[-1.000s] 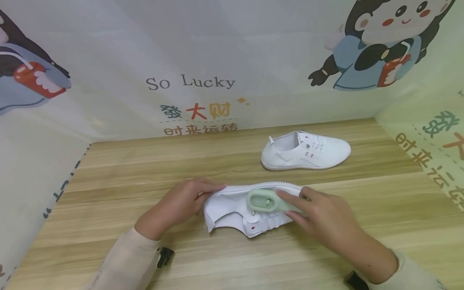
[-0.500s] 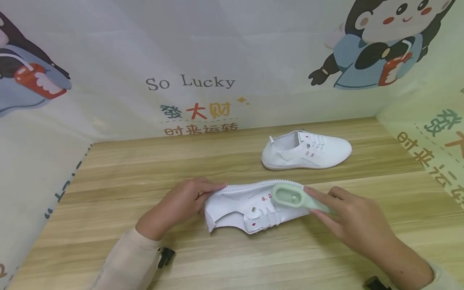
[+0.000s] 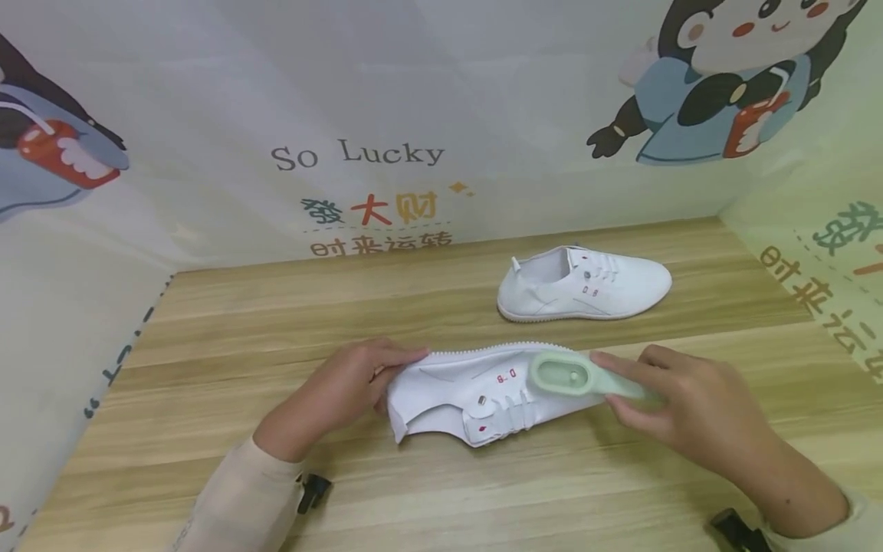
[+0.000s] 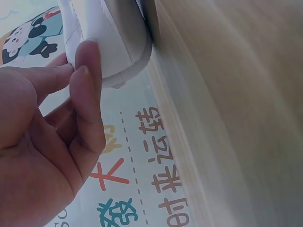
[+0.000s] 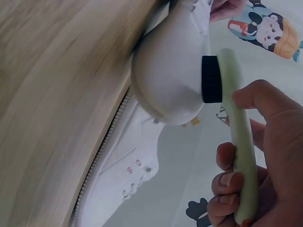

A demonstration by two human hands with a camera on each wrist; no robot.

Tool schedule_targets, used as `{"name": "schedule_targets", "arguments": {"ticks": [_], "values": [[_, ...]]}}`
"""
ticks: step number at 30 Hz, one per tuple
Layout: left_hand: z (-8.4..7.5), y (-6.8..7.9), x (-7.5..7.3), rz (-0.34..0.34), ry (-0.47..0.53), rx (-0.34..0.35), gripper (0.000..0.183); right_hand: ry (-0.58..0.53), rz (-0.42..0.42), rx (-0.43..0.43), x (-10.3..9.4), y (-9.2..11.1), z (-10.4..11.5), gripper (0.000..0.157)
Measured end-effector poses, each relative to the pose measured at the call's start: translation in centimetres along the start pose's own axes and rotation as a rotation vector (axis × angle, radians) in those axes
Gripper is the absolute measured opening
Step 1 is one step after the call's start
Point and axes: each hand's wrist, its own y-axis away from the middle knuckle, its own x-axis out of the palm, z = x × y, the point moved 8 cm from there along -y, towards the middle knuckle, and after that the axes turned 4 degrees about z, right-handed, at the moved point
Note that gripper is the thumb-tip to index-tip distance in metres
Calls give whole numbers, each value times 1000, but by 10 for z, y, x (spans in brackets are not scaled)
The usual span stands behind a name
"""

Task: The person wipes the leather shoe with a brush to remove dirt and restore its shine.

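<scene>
A white lace-up shoe (image 3: 441,379) lies tilted on its side, sole edge away from me and toe to the right. My left hand (image 3: 341,395) grips it at the heel, thumb and fingers pinching the edge in the left wrist view. In my right hand (image 3: 704,414) is a pale green brush (image 3: 562,373), held by its handle. Its dark bristles (image 5: 211,79) meet the upper near the toe in the right wrist view. Part of the toe is hidden under the brush.
The matching white shoe (image 3: 631,285) stands upright behind, toe to the right. A wooden tabletop (image 3: 276,307) lies below, with a printed curtain (image 3: 483,100) along its back and sides. Black wrist mounts (image 3: 313,492) sit by both sleeves.
My right hand has drawn the brush rightward along the shoe, from its middle to the toe, uncovering the laces and red letters. My left hand stays at the heel.
</scene>
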Motion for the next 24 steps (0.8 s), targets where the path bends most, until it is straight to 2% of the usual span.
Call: {"name": "schedule_targets", "arguments": {"ticks": [4, 9, 11, 16, 19, 24], "values": [[0, 1, 1, -4, 33, -41, 38, -21, -14, -29, 2, 1, -5, 49], [4, 2, 3, -3, 111, -123, 34, -51, -32, -52, 6, 3, -10, 46], [5, 2, 3, -6, 109, -137, 34, -60, -51, -67, 6, 4, -12, 45], [5, 0, 2, -16, 72, -122, 33, -65, -75, -89, 4, 5, -14, 43], [4, 0, 0, -29, 40, -101, 32, -71, -56, -87, 4, 3, -14, 43], [3, 0, -1, -38, 9, -82, 33, -76, -46, -130, 10, -3, -2, 42]]}}
